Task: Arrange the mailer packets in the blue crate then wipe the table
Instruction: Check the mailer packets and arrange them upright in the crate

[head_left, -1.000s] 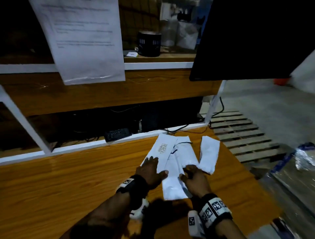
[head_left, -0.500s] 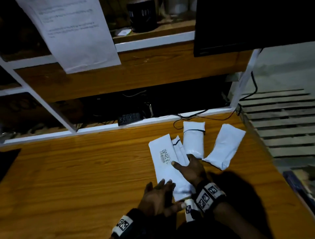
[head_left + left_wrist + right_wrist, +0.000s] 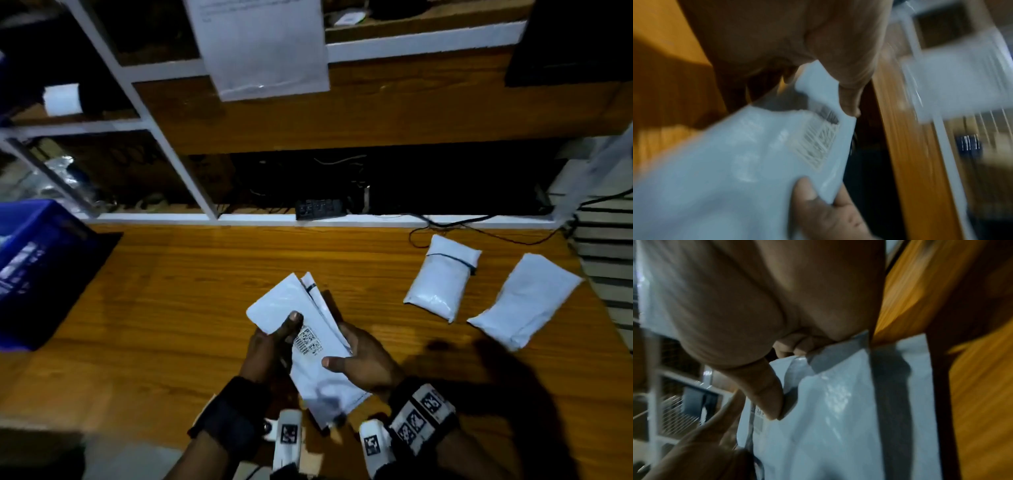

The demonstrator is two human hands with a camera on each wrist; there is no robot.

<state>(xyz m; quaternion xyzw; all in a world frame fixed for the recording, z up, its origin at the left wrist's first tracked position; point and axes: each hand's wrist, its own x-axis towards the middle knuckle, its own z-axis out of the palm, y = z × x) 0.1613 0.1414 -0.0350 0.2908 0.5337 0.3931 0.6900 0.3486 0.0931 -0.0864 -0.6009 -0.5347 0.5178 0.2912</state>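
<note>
Between your two hands sits a small stack of white mailer packets point(image 3: 310, 342), lifted clear of the wooden table point(image 3: 171, 308). Your left hand point(image 3: 265, 346) grips the stack's left edge, thumb point(image 3: 291, 322) pressed on the top packet just beside its barcode label point(image 3: 308, 341), the other fingers hidden underneath. Your right hand point(image 3: 363, 359) holds the right edge, thumb point(image 3: 334, 362) laid across the top face and fingers curled under; the right wrist view shows that thumb point(image 3: 766, 395) clamping down on the plastic. The left wrist view is blurred, yet it shows the barcode point(image 3: 820, 146) and both thumbs on the white surface.

Right of the held stack, two more packets lie flat on the table: a banded packet point(image 3: 442, 277) with a dark band near its far end, and a plain packet point(image 3: 524, 301) beyond it, close together but apart. Well to the left of the stack, the blue crate point(image 3: 30, 267) stands at the table's left edge. Behind the stack, past the table's back edge, a black power strip point(image 3: 318, 208) lies on the white-framed shelf point(image 3: 376, 219), and a paper sheet point(image 3: 263, 48) hangs above.
</note>
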